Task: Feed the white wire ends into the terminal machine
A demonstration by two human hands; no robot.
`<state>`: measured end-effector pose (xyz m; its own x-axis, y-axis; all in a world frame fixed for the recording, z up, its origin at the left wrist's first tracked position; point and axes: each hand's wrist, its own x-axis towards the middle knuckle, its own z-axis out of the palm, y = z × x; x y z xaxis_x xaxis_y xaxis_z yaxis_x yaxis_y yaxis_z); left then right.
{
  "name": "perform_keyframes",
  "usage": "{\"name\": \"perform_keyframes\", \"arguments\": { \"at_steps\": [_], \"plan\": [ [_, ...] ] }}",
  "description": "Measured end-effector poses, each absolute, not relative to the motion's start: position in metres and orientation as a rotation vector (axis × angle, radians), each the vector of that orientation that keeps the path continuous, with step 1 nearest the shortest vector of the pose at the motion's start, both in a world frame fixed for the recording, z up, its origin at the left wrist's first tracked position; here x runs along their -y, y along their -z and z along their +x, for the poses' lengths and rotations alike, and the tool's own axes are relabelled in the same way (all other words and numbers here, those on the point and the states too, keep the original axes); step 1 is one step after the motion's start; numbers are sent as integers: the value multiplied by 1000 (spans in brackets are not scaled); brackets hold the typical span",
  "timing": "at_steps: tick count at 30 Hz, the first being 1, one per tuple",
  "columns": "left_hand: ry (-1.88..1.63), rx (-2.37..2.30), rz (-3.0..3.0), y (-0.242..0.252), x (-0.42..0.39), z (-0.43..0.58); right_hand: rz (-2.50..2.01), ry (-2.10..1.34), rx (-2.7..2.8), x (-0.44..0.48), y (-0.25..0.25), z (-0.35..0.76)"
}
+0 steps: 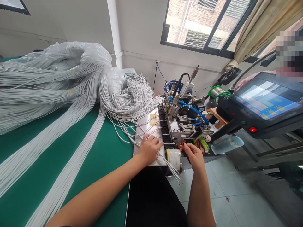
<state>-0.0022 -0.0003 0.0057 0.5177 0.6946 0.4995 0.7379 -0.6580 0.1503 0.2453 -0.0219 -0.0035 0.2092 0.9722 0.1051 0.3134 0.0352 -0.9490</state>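
Note:
My left hand (149,150) is closed around several thin white cables (172,170), whose loose ends hang past the machine's near corner. From that hand one more white cable (169,143) runs right, to the front of a bench machine (174,121) with metal blocks and blue air hoses. My right hand (194,154) is pinched at the machine's near end, beside small red-orange parts. What lies between its fingertips is too small to make out. Other white cables lead from a large bundle (139,97) into the machine's black row of slots (163,121).
Long bundles of white cable (68,142), some under clear plastic (94,53), lie across the green table (113,183). A control screen (270,97) stands at right, near a solder wire spool (217,93) and a translucent blue container (228,144). Another person is partly visible behind the screen.

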Motion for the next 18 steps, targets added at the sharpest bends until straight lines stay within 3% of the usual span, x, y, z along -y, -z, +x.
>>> {"name": "perform_keyframes", "arguments": {
  "at_steps": [8, 18],
  "plan": [
    [848, 1347, -2595, -5, 1, -1, -1493, -993, 1728, 54, -35, 237],
    [961, 1212, -2614, -4, -1, -2, -1323, -1260, 2198, 64, -46, 229]
  ]
}}
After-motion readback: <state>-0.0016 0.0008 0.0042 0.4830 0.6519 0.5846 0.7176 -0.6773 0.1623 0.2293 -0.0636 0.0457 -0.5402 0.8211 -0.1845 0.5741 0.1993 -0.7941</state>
